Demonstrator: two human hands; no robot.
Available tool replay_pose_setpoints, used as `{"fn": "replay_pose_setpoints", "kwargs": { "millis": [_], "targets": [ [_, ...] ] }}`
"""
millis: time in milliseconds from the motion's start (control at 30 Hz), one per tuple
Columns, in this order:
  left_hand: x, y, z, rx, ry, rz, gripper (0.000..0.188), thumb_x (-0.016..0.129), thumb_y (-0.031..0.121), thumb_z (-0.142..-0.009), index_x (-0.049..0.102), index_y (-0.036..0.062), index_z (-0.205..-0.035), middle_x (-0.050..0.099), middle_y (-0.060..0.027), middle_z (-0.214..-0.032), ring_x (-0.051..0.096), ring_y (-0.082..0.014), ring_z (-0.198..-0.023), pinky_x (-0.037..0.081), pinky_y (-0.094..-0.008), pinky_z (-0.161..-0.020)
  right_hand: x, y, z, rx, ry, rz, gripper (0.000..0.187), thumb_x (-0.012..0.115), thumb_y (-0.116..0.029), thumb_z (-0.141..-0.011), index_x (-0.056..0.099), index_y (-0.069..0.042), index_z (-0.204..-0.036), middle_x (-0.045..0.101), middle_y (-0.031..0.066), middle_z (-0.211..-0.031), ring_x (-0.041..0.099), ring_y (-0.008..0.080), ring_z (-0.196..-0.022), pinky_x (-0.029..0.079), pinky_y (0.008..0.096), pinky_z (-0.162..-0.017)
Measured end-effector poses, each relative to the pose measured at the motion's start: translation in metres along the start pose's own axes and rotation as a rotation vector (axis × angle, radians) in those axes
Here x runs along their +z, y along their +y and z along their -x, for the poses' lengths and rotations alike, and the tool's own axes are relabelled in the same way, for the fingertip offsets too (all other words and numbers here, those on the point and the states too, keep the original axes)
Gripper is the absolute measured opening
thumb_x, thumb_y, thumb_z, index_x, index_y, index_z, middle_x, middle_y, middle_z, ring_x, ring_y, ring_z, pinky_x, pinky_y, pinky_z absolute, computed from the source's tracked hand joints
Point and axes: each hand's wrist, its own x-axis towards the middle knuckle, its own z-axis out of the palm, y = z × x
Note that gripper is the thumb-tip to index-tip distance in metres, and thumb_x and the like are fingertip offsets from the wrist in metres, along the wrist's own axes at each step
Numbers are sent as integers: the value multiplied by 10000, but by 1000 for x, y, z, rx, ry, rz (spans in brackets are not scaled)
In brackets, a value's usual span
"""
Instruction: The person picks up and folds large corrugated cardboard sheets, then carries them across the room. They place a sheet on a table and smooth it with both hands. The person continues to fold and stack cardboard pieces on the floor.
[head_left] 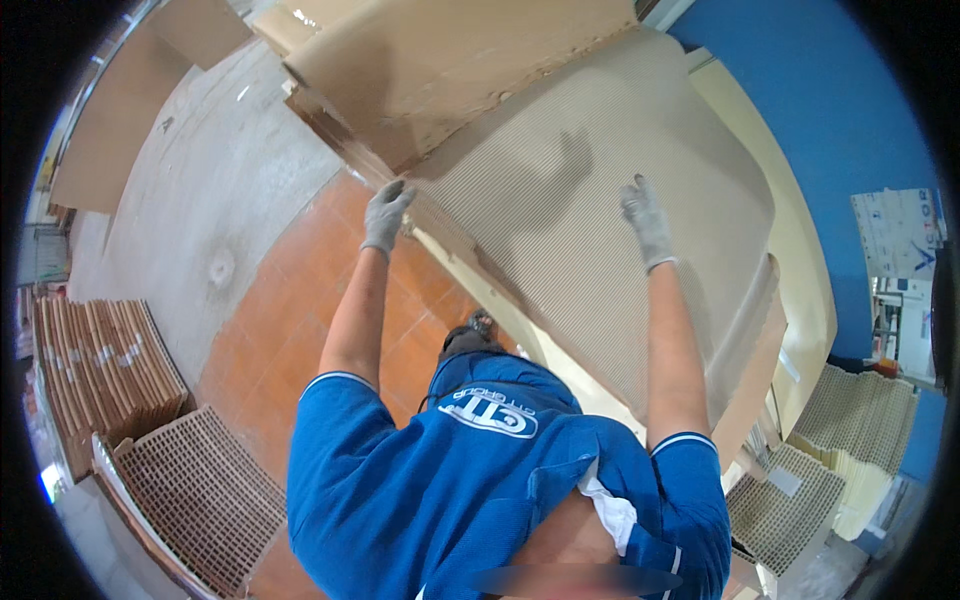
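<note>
While our right hand (648,222) hangs loosely open over the ribbed sheet (560,230), our left hand (386,215) is at its left corner, grip unclear. It lies beside the brown roll (450,80); one-sided pulling could crease it.

Upright brown sheets (105,365) stand packed near a gridded panel (205,490) (the tiled floor (285,335) nearby is orange).

We can pass above ribbed sheet (560,270), centre | brown cardboard (440,75) blocks top centre | blue panel (800,130) bars upper right
</note>
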Motion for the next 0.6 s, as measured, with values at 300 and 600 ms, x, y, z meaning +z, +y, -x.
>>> {"fn": "replay_pose_setpoints", "kwargs": {
  "millis": [300,600],
  "targets": [
    [76,-11,75,-291,-91,166,321,719,238,-899,683,35,-1145,692,-40,-908,645,-129,-706,543,-258,-625,11,18,106,-65,-190,523,373,674,-314,-905,681,-48,-1166,697,160,-1124,697,255,-996,542,343,-902],
    [94,35,126,-399,-196,345,496,654,319,-931,556,25,-1319,573,-35,-1106,528,-155,-963,463,-357,-875,14,44,163,-105,-164,534,324,676,-304,-884,698,-63,-1100,699,155,-1065,694,286,-948,545,364,-844]
  ]
}}
